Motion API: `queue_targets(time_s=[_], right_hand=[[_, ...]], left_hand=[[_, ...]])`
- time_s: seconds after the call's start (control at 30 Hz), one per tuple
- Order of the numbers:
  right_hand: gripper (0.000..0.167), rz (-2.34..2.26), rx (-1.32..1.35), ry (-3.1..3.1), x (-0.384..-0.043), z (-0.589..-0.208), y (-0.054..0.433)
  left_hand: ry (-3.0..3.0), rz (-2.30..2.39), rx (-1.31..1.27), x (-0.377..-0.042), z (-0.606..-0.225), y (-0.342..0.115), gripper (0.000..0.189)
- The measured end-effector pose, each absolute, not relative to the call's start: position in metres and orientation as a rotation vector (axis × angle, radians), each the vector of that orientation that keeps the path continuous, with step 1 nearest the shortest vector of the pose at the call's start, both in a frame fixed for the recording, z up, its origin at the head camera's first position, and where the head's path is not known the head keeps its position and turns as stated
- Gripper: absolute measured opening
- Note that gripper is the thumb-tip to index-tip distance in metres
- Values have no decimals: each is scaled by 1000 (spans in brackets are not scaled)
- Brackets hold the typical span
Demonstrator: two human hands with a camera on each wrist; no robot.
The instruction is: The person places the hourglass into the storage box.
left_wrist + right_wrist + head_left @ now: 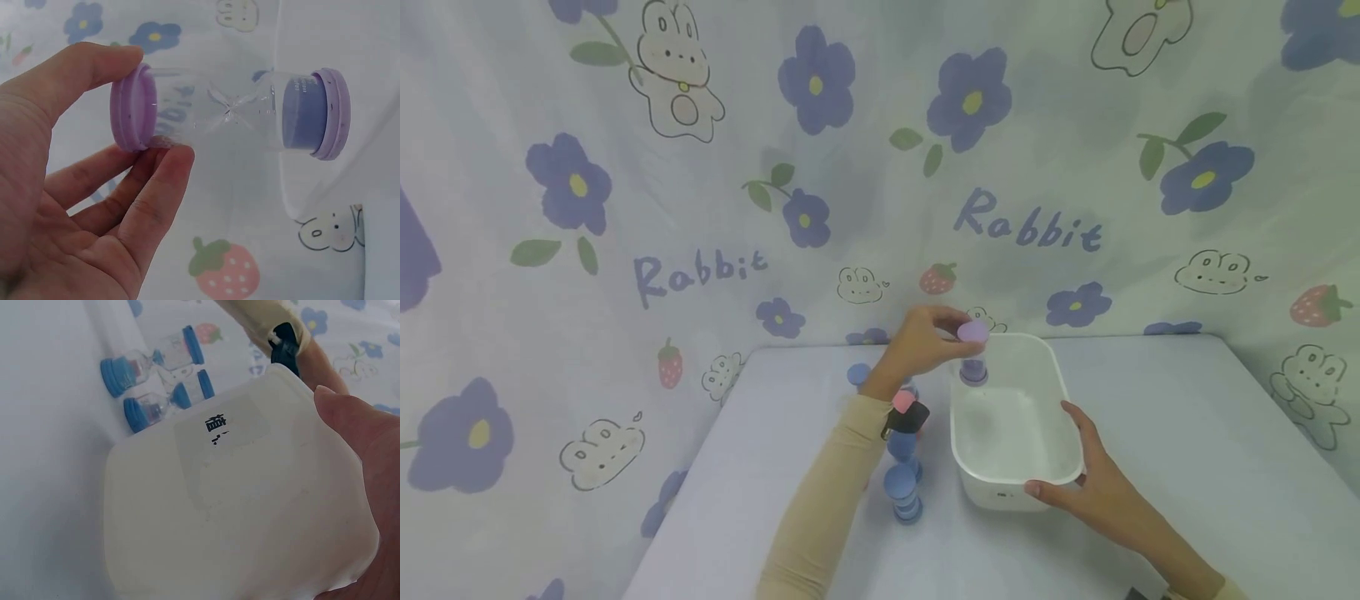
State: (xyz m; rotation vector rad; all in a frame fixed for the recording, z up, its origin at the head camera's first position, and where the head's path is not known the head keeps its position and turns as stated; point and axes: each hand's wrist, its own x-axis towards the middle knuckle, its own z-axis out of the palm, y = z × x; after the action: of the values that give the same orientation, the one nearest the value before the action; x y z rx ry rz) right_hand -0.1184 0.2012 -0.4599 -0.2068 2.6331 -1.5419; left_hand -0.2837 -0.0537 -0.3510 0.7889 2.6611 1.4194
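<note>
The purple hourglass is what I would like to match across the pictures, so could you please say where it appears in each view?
Head: right of centre and below mid-height, the purple hourglass is held upright by the left hand, against the far-left part of the white bin.
Left wrist: lying across the upper middle, gripped at its left end.
Right wrist: not in it.
Shared landmark: the flower-printed cloth behind.

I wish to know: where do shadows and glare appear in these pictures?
Head view: a soft shadow on the pale, flat table near the white, rectangular plastic box; left wrist view: small glints on the clear, purple-capped hourglass; right wrist view: the box's outer face looks dull and shaded.
</note>
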Motion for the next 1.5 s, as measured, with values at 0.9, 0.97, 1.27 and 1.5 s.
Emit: queue_targets(time_s=[0.9, 0.97, 1.27, 1.5], right_hand=[[120, -1576, -222, 2613, -119, -460, 202], [120, -1572, -223, 2623, -119, -460, 202], [119, -1568, -236, 2636, -118, -461, 203], [120, -1559, -210, 2630, -118, -460, 202]], left_hand=[[2707, 1013, 770, -299, -376, -35, 50], [2703, 994, 772, -299, -376, -34, 49], [2716, 888, 795, -300, -384, -29, 48], [2752, 783, 882, -302, -390, -25, 43]])
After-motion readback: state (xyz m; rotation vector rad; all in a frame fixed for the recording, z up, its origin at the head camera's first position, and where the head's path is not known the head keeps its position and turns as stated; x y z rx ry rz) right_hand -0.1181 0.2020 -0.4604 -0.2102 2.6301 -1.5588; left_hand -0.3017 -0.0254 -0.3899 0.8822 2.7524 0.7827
